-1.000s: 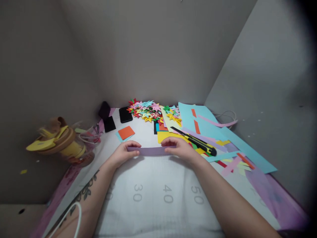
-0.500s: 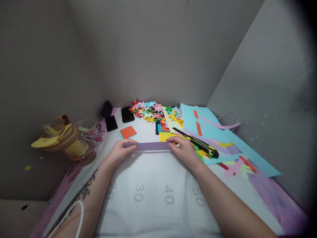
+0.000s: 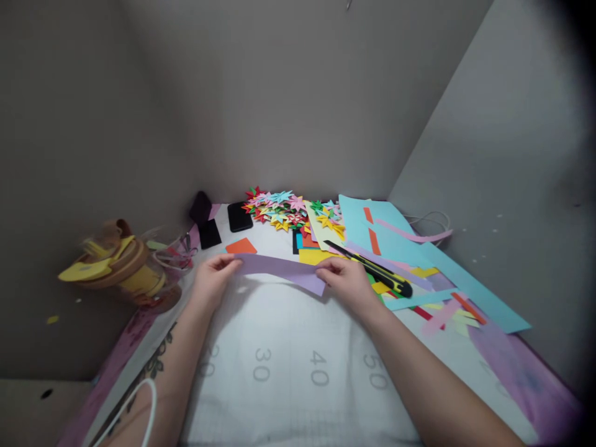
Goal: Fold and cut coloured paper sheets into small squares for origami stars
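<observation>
Lilac paper strip (image 3: pixel 279 271) spans the two hands, raised over the white, numbered bench (image 3: pixel 291 403); its shadow falls below. Left hand (image 3: pixel 212 278): grip pinched, thumb and fingers on the strip's left end. Right hand (image 3: pixel 345 280): grip pinched near the right end, lower corner hanging free. Black-and-yellow utility knife (image 3: pixel 379 273) just beyond the right hand, blade extended, lying over coloured paper strips (image 3: pixel 421 300). Orange paper square (image 3: pixel 241 246) past the left hand. Folded-paper stars (image 3: pixel 279 210) heaped at the far edge, beside a black phone (image 3: pixel 239 218).
</observation>
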A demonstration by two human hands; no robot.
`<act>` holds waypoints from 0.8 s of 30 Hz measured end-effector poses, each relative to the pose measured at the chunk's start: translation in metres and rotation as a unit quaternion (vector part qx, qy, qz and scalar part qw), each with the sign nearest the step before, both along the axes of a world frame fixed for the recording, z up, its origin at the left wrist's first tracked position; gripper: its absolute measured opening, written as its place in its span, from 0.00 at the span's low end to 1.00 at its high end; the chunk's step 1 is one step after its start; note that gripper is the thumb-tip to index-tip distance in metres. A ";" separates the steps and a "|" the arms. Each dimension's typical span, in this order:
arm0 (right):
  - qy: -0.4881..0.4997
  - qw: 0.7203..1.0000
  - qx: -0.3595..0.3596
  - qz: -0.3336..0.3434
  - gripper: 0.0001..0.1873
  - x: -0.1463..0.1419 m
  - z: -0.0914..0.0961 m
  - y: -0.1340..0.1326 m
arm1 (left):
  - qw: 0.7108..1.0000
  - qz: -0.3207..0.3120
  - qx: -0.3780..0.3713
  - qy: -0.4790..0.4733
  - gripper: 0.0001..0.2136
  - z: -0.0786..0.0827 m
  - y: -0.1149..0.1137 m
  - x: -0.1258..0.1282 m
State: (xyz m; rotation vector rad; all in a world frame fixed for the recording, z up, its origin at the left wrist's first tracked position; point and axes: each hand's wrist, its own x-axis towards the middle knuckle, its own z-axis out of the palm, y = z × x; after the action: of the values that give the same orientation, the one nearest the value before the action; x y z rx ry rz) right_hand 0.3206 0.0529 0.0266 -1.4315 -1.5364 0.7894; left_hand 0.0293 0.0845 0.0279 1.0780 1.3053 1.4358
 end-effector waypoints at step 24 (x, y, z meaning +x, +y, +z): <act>-0.077 0.966 0.150 0.198 0.28 -0.059 -0.023 -0.041 | 0.869 -0.103 -0.188 -0.445 0.15 0.012 -0.031 0.050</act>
State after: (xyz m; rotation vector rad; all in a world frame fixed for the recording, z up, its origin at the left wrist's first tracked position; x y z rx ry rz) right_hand 0.2611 0.0118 0.0031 -0.9935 -2.0036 0.6465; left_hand 0.0789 0.0533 0.0400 0.1979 0.7033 1.2014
